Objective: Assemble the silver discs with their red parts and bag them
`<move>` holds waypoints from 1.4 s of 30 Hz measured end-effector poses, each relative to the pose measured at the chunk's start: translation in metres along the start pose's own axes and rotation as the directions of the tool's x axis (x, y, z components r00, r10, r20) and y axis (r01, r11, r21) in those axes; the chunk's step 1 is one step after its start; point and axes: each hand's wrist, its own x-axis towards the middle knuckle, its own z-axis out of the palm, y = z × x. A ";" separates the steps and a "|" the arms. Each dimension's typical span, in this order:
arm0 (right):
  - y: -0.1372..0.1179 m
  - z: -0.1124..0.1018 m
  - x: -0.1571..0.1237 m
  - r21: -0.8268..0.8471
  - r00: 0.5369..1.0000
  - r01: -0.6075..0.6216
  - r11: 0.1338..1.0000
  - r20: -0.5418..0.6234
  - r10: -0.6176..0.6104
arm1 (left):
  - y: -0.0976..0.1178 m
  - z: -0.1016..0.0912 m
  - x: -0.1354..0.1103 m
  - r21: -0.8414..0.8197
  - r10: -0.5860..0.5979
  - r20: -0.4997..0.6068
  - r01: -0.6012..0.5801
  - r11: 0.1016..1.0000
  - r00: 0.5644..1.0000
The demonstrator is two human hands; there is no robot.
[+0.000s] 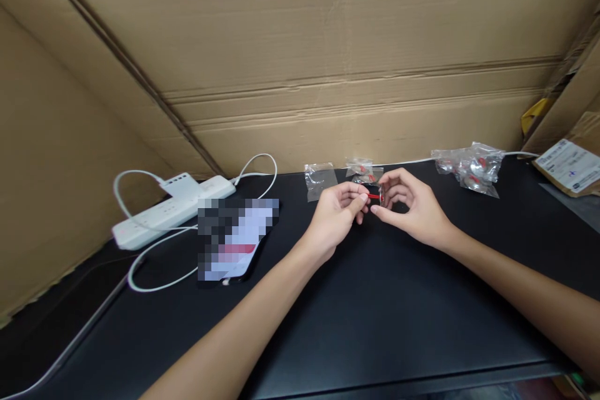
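Note:
Above the black table, my two hands meet around a small piece with a thin red stem [375, 197] and a round silver disc at its right end, seen nearly edge-on. My left hand [335, 212] pinches the stem's left end between thumb and fingers. Curved about the disc is my right hand [412, 206], its fingertips at the upper rim and its thumb at the lower rim. Just behind the hands lie small clear bags [360, 167] with silver and red pieces in them. A flat clear bag [319, 179], seemingly with nothing inside, lies behind my left hand.
More clear bags [473, 167] of silver and red pieces lie at the back right. A white power strip [173, 209] with looping cables and a phone [239, 240] occupy the left. Cardboard walls [356, 31] enclose the table. A labelled package [569, 165] lies far right.

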 end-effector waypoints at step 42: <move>0.014 -0.016 0.007 0.571 0.849 -0.518 0.637 0.250 0.466 | 0.000 -0.023 0.003 0.725 0.169 -0.106 -0.040 0.688 0.980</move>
